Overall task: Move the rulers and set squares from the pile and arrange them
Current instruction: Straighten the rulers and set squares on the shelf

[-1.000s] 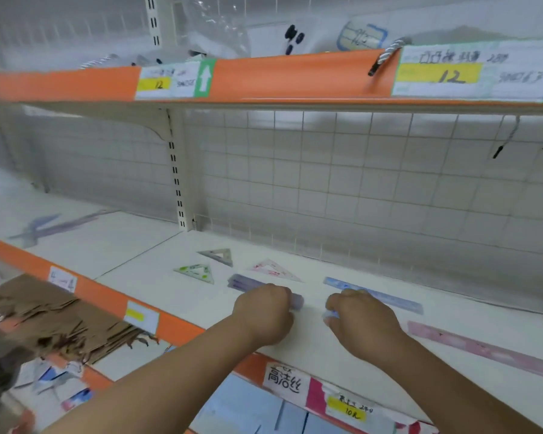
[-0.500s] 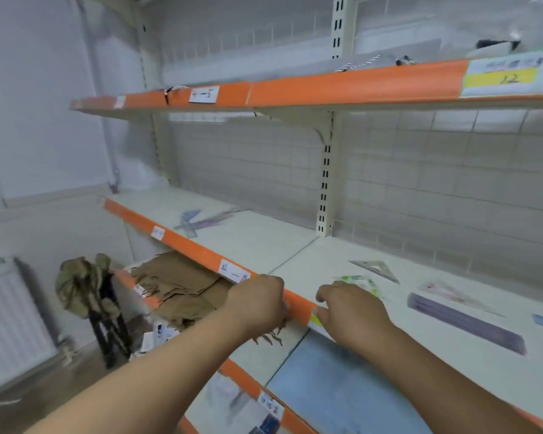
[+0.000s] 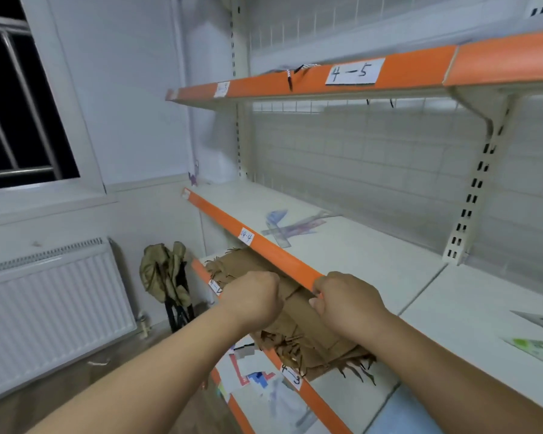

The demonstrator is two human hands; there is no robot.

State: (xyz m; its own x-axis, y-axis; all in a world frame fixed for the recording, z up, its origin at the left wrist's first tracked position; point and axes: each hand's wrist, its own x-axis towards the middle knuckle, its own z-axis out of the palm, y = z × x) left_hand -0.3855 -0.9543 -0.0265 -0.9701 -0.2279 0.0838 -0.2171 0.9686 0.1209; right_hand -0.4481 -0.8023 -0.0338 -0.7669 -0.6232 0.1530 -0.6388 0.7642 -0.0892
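A loose pile of translucent blue, purple and pink rulers and set squares [image 3: 290, 226] lies on the white middle shelf [image 3: 373, 255], far ahead of both hands. My left hand [image 3: 252, 297] is curled shut in front of the shelf's orange front edge [image 3: 273, 252], with nothing visible in it. Just to its right, my right hand [image 3: 347, 300] is also curled, its fingertips at that orange edge. At the far right of the same shelf lie a grey set square [image 3: 541, 321] and a green one [image 3: 538, 349], apart from each other.
Brown fringed paper sheets [image 3: 298, 327] are stacked on the shelf below, under my hands. An upper shelf [image 3: 351, 75] labelled 4-5 overhangs. A white upright bracket [image 3: 474, 195] divides the shelf bays. A radiator [image 3: 51, 308], a window and a folded stool [image 3: 166, 277] stand at the left.
My view has swung left, from the arranged rulers to the pile's bay. Both hands left the rulers and travelled left along the shelf front, curled and holding nothing visible.
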